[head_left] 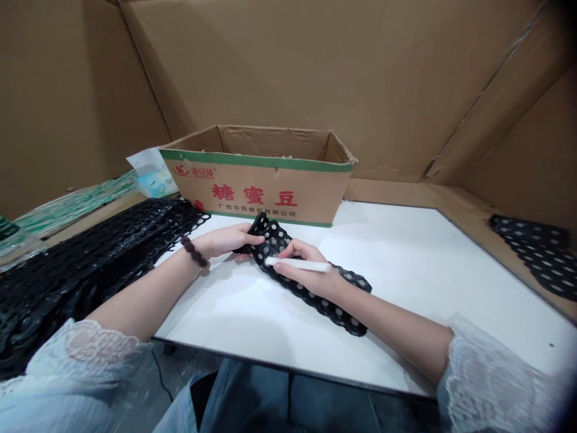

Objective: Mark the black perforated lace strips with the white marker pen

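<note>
A strip of black fabric with pale dots and scalloped edges [331, 307] lies slantwise on the white tabletop [406, 252]. Its far-left end is bunched and raised, pinched in my left hand [238, 240], with the thumb on top. My right hand [311, 270] is closed on a white pen-like stick [306, 264], whose left end meets the dotted fabric near its middle. The side of my right hand rests over the strip. The fine tip of the stick is too small to make out.
An open cardboard box [256, 186] stands behind my hands. Black openwork material [90, 258] is heaped at left, near a tissue pack [155, 174] and green-white strands [81, 201]. More dotted fabric [541, 249] lies at right. Cardboard walls [315, 66] enclose the back.
</note>
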`<state>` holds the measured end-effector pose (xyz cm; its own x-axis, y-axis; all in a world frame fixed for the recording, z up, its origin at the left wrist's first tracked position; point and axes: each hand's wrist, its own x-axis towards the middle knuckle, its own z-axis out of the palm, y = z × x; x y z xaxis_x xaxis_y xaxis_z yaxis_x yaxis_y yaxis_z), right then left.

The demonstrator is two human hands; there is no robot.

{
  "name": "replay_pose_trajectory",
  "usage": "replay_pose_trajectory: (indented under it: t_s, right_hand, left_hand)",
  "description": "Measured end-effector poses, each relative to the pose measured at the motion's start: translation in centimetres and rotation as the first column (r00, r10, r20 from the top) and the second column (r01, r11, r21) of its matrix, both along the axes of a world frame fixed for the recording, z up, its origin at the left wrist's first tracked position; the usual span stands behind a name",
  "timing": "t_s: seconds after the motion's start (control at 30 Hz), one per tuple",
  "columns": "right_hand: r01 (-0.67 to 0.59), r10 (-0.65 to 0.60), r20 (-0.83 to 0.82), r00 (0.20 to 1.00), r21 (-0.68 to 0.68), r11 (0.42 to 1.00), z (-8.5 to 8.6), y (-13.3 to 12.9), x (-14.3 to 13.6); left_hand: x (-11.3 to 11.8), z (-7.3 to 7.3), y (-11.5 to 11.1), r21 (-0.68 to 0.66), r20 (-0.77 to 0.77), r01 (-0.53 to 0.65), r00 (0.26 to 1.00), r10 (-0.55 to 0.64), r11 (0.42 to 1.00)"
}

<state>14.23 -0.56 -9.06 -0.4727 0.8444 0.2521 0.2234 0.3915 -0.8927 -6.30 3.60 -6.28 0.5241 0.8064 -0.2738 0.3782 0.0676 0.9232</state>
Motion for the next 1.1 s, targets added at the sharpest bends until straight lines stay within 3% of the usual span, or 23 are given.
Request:
replay_pose_trajectory:
  t_s: [0.17, 0.4, 0.53, 0.63, 0.83, 1.1]
  right_hand:
    - [0.002, -0.002, 0.010, 1.000, -0.025, 1.000, -0.4, 0.1, -0.1]
    - [0.056, -0.054, 0.082, 0.995, -0.022, 0.998, -0.5, 0.1, -0.7]
    - [0.080, -0.075, 0.121, 0.990, -0.034, 0.996, 0.1, -0.2, -0.9]
    - [0.077, -0.073, 0.061, 0.995, -0.071, 0.995, 0.3, -0.2, -0.8]
    - [0.272, -0.279, -0.085, 0.957, -0.084, 0.959, -0.2, 0.7, -0.2]
    - [0.143, -0.150, -0.073, 0.986, -0.088, 0.986, -0.2, 0.6, -0.1]
  left_hand:
    - [1.2, 1.3, -1.4, 0.166, -0.060, 0.011, 0.998, -0.001, 0.986]
    - [2.6, 2.0, -2.9, 0.274, -0.161, 0.172, 0.978, -0.131, 0.946]
    - [2.0, 2.1, -2.4, 0.223, -0.180, 0.150, 0.977, -0.111, 0.963]
    - [0.7, 1.9, -1.3, 0.156, -0.197, 0.090, 0.979, -0.058, 0.984]
    - [-0.7, 1.2, -0.1, -0.003, -0.163, 0.029, 0.986, -0.029, 1.000]
    - [0.1, 0.8, -0.1, -0.126, -0.056, -0.149, 0.988, 0.143, 0.981]
